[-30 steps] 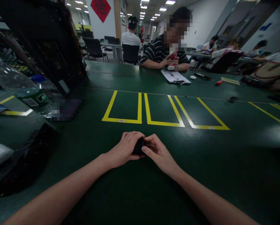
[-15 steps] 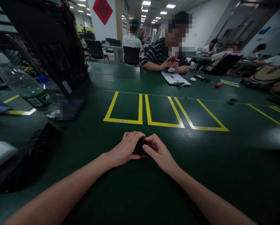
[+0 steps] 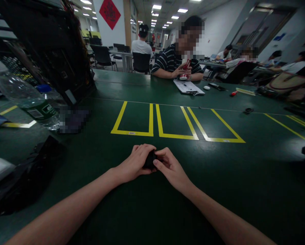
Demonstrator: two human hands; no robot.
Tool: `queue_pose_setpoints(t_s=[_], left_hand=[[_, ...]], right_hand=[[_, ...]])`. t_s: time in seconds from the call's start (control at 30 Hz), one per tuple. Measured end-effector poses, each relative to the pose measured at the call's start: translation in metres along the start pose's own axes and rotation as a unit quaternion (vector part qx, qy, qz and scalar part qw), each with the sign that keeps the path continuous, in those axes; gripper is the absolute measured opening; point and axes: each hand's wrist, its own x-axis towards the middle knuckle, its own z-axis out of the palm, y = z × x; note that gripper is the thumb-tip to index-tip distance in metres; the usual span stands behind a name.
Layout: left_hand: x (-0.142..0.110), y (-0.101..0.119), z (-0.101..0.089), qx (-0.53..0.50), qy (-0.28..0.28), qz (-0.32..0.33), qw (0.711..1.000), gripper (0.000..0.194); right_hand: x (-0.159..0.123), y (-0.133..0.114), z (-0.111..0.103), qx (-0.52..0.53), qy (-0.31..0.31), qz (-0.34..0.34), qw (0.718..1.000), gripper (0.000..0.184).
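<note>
Both my hands meet on the dark green table [image 3: 244, 177], just in front of three yellow taped rectangles [image 3: 167, 122]. My left hand [image 3: 135, 163] is curled over a small black object [image 3: 150, 160], fingers wrapped round it. My right hand [image 3: 169, 168] pinches the same object from the right, thumb on its near side. The object is mostly hidden between the fingers, and I cannot make out what it is.
A clear water bottle [image 3: 25, 97] lies at the left beside a black crate [image 3: 47, 44]. Black bagged material [image 3: 25, 177] sits at the near left. Across the table a person in a striped shirt [image 3: 171, 61] holds a red item over a clipboard [image 3: 188, 87]. Small items lie at the far right.
My hands stay closed on the black object with only slight finger shifts. The view has drifted a little.
</note>
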Motion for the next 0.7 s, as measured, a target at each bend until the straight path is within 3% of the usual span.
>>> queue_pose_setpoints(t_s=[0.2, 0.43, 0.7], left_hand=[[0.0003, -0.0007, 0.0033, -0.01, 0.008, -0.006, 1.0, 0.061], [0.0001, 0.0037, -0.0023, -0.015, -0.007, -0.008, 1.0, 0.057], [-0.0003, 0.0015, -0.0015, -0.011, -0.003, -0.009, 1.0, 0.055]], right_hand=[[-0.0007, -0.0045, -0.0008, -0.031, -0.005, 0.04, 0.999, 0.022], [-0.0046, -0.0019, 0.0003, -0.061, 0.012, -0.029, 0.998, 0.019], [-0.001, 0.0, -0.0002, -0.03, 0.011, 0.035, 0.999, 0.025]])
